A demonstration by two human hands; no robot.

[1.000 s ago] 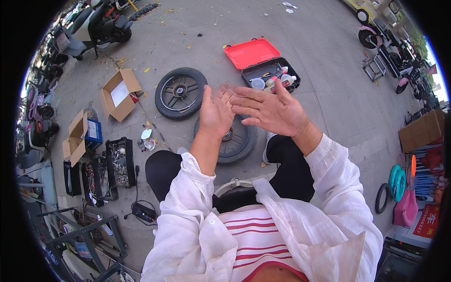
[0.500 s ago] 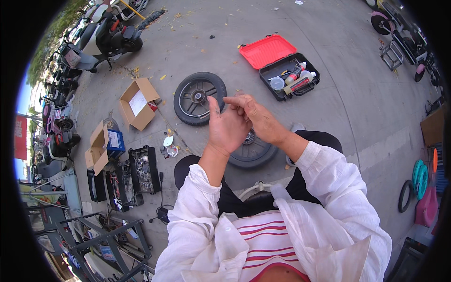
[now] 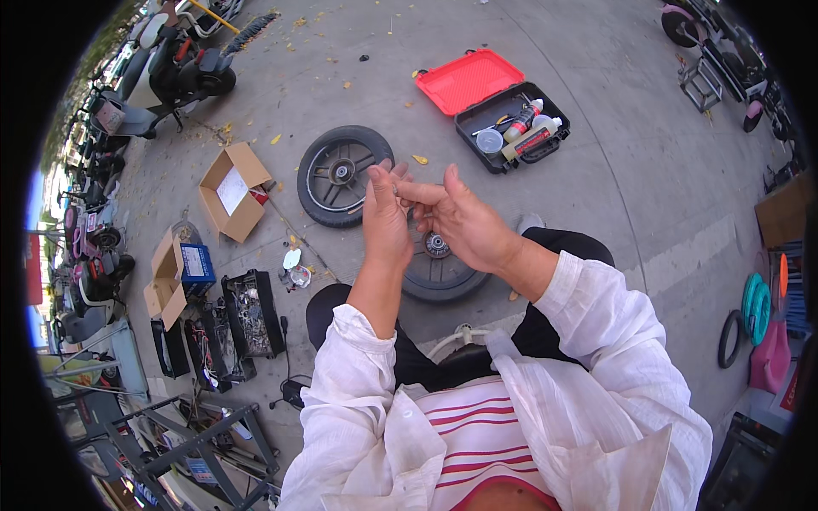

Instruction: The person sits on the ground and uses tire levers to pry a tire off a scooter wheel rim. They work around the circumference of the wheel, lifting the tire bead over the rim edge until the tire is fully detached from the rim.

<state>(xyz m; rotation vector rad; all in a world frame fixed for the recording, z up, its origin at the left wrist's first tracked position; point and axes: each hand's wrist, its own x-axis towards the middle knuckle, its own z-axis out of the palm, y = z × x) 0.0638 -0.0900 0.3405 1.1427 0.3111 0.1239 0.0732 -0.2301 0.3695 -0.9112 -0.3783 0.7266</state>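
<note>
Right hand [image 3: 484,228] has its thumb spread wide and fingers against the left hand [image 3: 388,228]; whether the left grips anything cannot be told. Nearer wheel [image 3: 443,292] lies below on the pavement [image 3: 341,94]. Loose fingers could drop any small part onto its hub [image 3: 437,246].

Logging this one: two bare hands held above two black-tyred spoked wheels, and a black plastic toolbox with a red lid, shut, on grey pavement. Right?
No: the black plastic toolbox is open; the head view shows its red lid folded back and bottles inside. The rest stands: the bare left hand and bare right hand are held above two black-tyred spoked wheels.
</note>
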